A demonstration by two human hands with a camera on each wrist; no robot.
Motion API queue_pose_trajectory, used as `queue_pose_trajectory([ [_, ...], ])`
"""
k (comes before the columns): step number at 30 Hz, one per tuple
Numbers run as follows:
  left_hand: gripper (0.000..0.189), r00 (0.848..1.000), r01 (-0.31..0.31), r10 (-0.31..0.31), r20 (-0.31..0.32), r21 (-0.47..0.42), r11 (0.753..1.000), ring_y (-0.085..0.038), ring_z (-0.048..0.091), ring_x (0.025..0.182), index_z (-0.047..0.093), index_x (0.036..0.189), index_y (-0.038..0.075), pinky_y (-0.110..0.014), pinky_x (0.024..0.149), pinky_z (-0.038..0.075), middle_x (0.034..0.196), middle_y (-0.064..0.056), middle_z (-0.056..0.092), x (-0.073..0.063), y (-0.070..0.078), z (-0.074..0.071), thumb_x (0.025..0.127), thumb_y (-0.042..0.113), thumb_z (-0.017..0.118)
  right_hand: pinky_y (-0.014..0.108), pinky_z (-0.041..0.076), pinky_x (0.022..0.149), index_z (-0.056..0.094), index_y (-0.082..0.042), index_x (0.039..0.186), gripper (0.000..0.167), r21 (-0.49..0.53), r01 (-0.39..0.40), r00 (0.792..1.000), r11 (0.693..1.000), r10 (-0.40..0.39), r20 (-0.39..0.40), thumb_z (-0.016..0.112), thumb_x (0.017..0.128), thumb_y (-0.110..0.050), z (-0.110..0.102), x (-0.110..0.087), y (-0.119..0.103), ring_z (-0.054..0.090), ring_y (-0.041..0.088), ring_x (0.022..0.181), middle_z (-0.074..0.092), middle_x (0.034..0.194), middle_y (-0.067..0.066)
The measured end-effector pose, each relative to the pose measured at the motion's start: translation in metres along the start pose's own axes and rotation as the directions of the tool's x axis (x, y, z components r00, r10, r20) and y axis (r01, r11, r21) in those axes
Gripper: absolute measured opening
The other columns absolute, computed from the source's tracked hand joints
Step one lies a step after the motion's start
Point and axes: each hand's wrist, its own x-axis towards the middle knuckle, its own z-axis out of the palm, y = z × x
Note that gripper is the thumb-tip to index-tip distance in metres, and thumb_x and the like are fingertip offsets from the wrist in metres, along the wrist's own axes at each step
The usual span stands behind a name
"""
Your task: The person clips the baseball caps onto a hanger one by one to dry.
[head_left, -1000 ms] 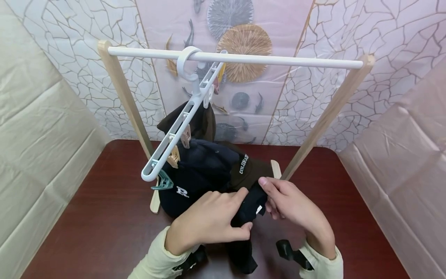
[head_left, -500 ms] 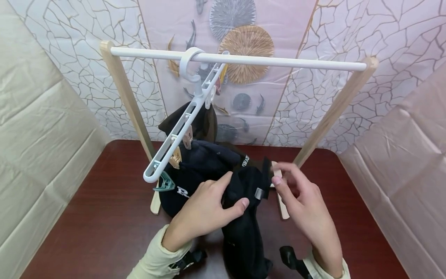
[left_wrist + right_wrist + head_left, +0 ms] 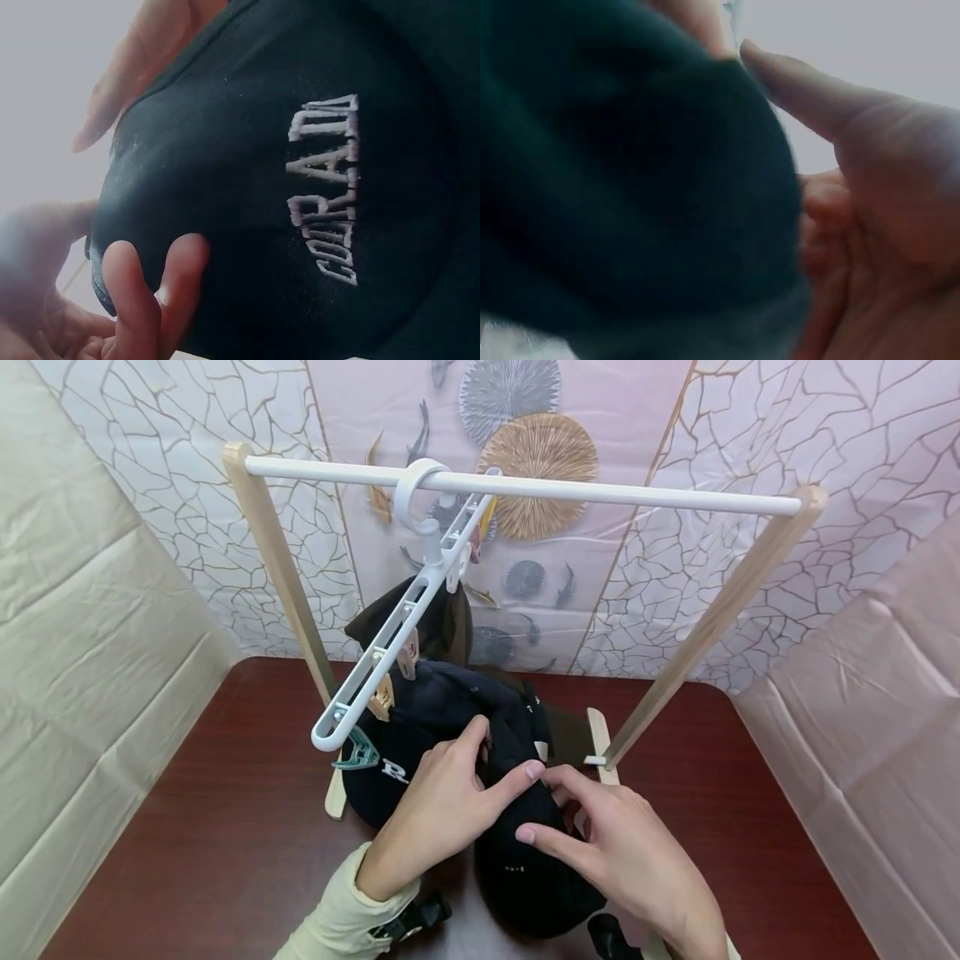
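The left hand (image 3: pixel 442 802) grips a black baseball cap (image 3: pixel 528 889), well before the rear edge of the bench (image 3: pixel 187 827). Whether the right hand (image 3: pixel 626 843) holds it, I cannot tell.

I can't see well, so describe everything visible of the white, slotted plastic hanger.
The white, plastic-looking slotted hanger hangs by its round hook from the white tubular rail, left of centre. It lies diagonal to the rail, with a teal clip and a tan clip near its closer end. Neither left hand nor right hand touches it.
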Motion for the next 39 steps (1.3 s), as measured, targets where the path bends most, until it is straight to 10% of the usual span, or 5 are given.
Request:
queue_pose_trajectory([
  [10,0.031,0.996,-0.085,0.082,-0.033,-0.107,0.991,-0.002,0.065,0.060,0.055,0.103,0.022,-0.030,0.059,0.052,0.076,0.015,0.066,0.003,-0.009,-0.004,0.105,0.052,0.062,0.023,0.047,0.066,0.062,-0.025,0.108,0.032,-0.068,0.227,0.970,0.972,-0.232,-0.073,0.080,0.091,-0.004,-0.005,-0.003,0.009,0.052,-0.003,0.075,0.055,0.085,-0.023],
  [16,0.025,0.969,-0.235,0.219,-0.109,-0.157,0.959,-0.009,0.067,0.103,0.060,0.126,0.017,-0.030,0.087,0.057,0.117,0.005,0.066,0.007,-0.019,-0.005,0.109,0.035,0.058,0.019,0.048,0.074,0.064,-0.023,0.113,0.043,0.024,0.374,0.926,0.927,-0.372,-0.068,0.074,0.088,0.010,-0.012,-0.002,0.018,0.057,-0.001,0.081,0.064,0.095,-0.017],
  [23,0.037,0.873,-0.482,0.488,-0.012,-0.174,0.858,-0.013,0.050,0.141,0.061,0.141,0.018,-0.039,0.118,0.040,0.150,0.004,0.055,0.013,-0.026,-0.006,0.112,0.033,0.045,0.022,0.051,0.077,0.064,-0.015,0.119,0.044,0.273,0.418,0.907,0.867,-0.414,-0.072,0.067,0.089,0.016,-0.015,-0.001,0.025,0.064,0.009,0.086,0.068,0.101,-0.004],
  [30,0.014,0.813,-0.570,0.579,-0.065,-0.292,0.768,-0.013,0.065,0.103,0.066,0.108,0.012,-0.033,0.095,0.053,0.109,0.000,0.069,0.017,-0.029,-0.006,0.108,0.021,0.056,0.029,0.054,0.072,0.063,-0.011,0.120,0.039,0.465,0.322,0.937,0.825,-0.349,-0.030,0.059,0.095,0.019,-0.019,-0.005,0.029,0.064,0.016,0.084,0.067,0.098,0.002],
  [39,0.010,0.754,-0.654,0.636,-0.164,-0.269,0.707,-0.011,0.068,0.085,0.068,0.101,0.009,-0.030,0.081,0.057,0.091,-0.001,0.070,0.021,-0.030,-0.003,0.107,0.017,0.065,0.029,0.053,0.073,0.063,-0.016,0.126,0.030,0.453,0.240,0.959,0.859,-0.283,0.028,0.064,0.102,0.002,-0.018,-0.004,0.031,0.063,0.015,0.090,0.066,0.107,0.001],
])
